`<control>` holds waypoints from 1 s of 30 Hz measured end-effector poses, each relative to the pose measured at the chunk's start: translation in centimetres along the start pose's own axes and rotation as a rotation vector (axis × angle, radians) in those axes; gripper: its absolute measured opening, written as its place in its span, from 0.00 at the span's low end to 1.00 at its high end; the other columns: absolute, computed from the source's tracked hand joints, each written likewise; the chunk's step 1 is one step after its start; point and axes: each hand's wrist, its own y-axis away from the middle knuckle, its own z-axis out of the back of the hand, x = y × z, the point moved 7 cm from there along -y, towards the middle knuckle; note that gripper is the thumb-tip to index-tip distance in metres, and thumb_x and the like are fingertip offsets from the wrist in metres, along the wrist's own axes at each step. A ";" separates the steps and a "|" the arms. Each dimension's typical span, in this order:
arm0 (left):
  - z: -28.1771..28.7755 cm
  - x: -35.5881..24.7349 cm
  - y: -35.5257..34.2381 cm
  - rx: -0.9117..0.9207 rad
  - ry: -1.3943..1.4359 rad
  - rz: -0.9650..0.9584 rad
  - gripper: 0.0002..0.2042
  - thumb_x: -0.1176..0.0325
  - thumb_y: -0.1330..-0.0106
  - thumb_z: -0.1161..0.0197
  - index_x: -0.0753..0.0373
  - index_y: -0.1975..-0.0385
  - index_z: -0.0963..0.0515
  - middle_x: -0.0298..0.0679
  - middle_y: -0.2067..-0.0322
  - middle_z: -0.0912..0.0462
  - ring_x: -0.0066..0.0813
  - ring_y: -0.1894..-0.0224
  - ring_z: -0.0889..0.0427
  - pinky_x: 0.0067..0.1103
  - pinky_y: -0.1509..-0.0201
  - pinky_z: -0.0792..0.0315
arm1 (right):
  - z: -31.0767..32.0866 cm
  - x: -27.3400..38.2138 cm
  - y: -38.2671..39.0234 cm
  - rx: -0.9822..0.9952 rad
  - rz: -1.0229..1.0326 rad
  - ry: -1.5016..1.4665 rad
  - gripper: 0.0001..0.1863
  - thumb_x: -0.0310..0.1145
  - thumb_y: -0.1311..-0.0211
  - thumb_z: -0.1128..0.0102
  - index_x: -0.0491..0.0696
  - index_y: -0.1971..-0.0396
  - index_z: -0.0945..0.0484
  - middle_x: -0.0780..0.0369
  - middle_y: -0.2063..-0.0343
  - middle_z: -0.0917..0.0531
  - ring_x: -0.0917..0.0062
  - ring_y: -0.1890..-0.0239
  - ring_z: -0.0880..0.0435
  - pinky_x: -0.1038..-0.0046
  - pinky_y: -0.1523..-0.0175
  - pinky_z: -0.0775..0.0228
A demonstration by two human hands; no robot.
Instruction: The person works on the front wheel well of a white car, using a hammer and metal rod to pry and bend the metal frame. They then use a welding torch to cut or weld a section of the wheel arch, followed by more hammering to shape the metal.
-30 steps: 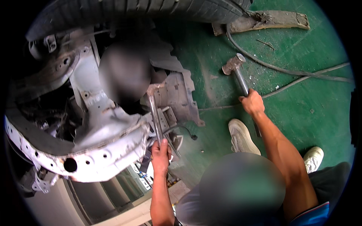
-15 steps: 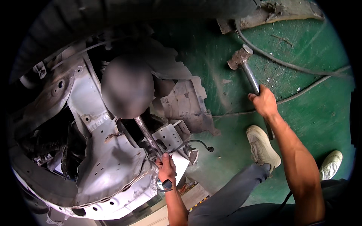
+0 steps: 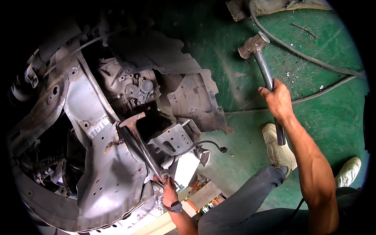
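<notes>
My right hand [image 3: 279,100] is closed round the steel handle of a sledgehammer [image 3: 264,68]. Its rusty, blocky head [image 3: 253,44] points away from me, held over the green floor. The handle's lower end sticks out below my fist. On the left, my left hand [image 3: 167,192], with a dark watch on the wrist, grips the near end of a metal bar with a rusty T-shaped head [image 3: 132,120]. That bar lies slantwise along the edge of a grey car body panel [image 3: 111,176], and its head is beside the panel's inner edge. My left fingers are partly hidden.
A bent thin liner [image 3: 196,98] and a perforated bracket [image 3: 172,140] sit right of the bar. A loose cable with a plug [image 3: 223,149] juts out over the floor. Grey hose [image 3: 309,58] curves across the far right. My shoe [image 3: 278,150] stands below the sledgehammer.
The view has shifted, and the bar's T-shaped head now shows. My left hand sits slightly lower in the picture. The sledgehammer's head is higher in the picture, still in my right hand.
</notes>
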 end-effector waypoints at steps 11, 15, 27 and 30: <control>-1.0 -1.3 -0.9 -0.018 0.102 0.033 0.05 0.72 0.34 0.41 0.65 0.71 0.27 0.33 0.87 0.30 0.19 0.88 0.34 0.19 0.86 0.42 | -7.5 5.5 7.5 0.526 -0.020 -0.596 0.09 0.30 0.42 0.36 0.43 0.67 0.26 0.67 0.82 0.25 0.84 0.82 0.28 0.75 0.77 0.35; -0.4 2.7 -1.6 0.002 0.149 0.067 0.04 0.73 0.34 0.43 0.65 0.69 0.27 0.32 0.86 0.30 0.18 0.87 0.34 0.18 0.85 0.42 | -10.6 7.2 9.5 0.525 0.104 -0.741 0.11 0.32 0.38 0.35 0.44 0.64 0.27 0.66 0.80 0.27 0.86 0.83 0.30 0.77 0.80 0.38; -0.3 4.4 -0.4 -0.070 0.140 0.339 0.13 0.60 0.32 0.37 0.60 0.76 0.27 0.27 0.86 0.33 0.16 0.85 0.37 0.18 0.81 0.45 | -18.8 11.3 15.4 1.118 -0.240 -0.895 0.09 0.29 0.41 0.37 0.46 0.71 0.30 0.65 0.82 0.27 0.81 0.87 0.29 0.75 0.83 0.37; -0.7 3.5 -1.2 -0.089 -0.003 0.148 0.19 0.55 0.31 0.36 0.60 0.81 0.28 0.27 0.89 0.35 0.17 0.86 0.38 0.19 0.82 0.46 | -18.1 12.6 16.3 1.173 -0.178 -0.880 0.09 0.28 0.41 0.39 0.46 0.75 0.31 0.65 0.83 0.27 0.81 0.88 0.28 0.75 0.84 0.38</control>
